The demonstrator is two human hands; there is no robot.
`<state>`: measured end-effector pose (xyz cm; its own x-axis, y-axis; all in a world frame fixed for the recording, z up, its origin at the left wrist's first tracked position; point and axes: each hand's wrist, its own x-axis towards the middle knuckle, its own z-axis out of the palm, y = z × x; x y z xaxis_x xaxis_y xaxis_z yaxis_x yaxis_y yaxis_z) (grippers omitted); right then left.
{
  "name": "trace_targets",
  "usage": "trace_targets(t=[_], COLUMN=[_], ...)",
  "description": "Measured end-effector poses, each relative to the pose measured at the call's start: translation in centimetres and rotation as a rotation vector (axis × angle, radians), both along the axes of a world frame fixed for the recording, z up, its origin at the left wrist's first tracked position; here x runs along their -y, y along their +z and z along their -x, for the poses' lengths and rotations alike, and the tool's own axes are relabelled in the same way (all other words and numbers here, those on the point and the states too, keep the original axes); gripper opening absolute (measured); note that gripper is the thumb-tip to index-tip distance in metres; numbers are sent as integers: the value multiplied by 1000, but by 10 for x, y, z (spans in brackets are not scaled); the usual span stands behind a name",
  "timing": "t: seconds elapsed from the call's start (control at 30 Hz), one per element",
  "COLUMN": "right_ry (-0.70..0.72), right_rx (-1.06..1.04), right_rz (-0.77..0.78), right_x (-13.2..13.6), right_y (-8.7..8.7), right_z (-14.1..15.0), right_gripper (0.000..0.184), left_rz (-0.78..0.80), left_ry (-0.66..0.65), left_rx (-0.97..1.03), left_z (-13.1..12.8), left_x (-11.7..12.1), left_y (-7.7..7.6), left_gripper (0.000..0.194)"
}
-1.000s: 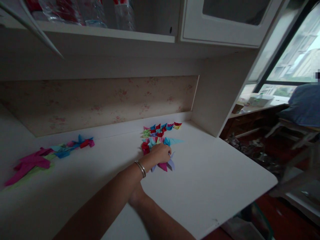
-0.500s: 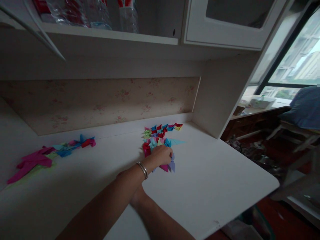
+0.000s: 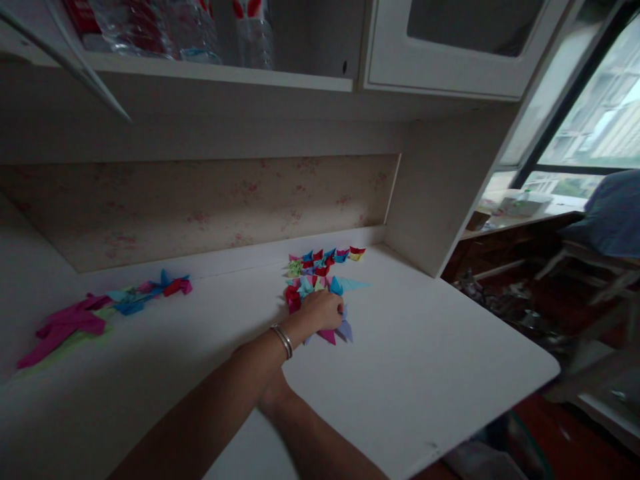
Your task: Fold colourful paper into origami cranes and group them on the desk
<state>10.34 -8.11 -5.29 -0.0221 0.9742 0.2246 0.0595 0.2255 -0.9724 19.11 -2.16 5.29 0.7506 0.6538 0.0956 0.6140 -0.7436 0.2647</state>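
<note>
My left hand (image 3: 323, 311), with a metal bangle on its wrist, reaches out to a cluster of small folded paper pieces (image 3: 320, 270) on the white desk (image 3: 410, 360). Its fingers are curled down over the near pieces, pinching at a lavender one (image 3: 344, 329) beside a pink one (image 3: 327, 336). A light blue pointed piece (image 3: 350, 285) lies just beyond the knuckles. My right forearm (image 3: 310, 440) crosses under the left arm, and the right hand is hidden behind it.
A second heap of pink, blue and green folded paper (image 3: 100, 310) lies far left on the desk. Plastic bottles (image 3: 200, 27) stand on the shelf above. The desk's rounded edge (image 3: 545, 373) drops off at right. A person in blue (image 3: 607, 213) sits by the window.
My left hand stays on the near pieces, and the lavender piece under its fingers has shifted slightly. The view has barely moved.
</note>
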Motion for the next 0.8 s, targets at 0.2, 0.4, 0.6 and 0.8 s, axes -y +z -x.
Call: trace_targets(t=[0.2,0.4,0.6,0.8], right_ry=[5,-57,-13,14], right_rx=[-39,-97,-164,-149], right_rz=[34,205,240,262], right_x=[5,2,4,7], right_y=[24,21,23,25], right_z=[-3,6,8,8], right_gripper=[17,13,15,20], left_rz=[-63,91,356,571], left_ry=[5,344,655,668], left_rx=[280,625,656,767], left_z=[40,142,239,271], left_x=[5,3,18,43], left_y=[21,11,-35,-59], left_gripper=[19,19,23,28])
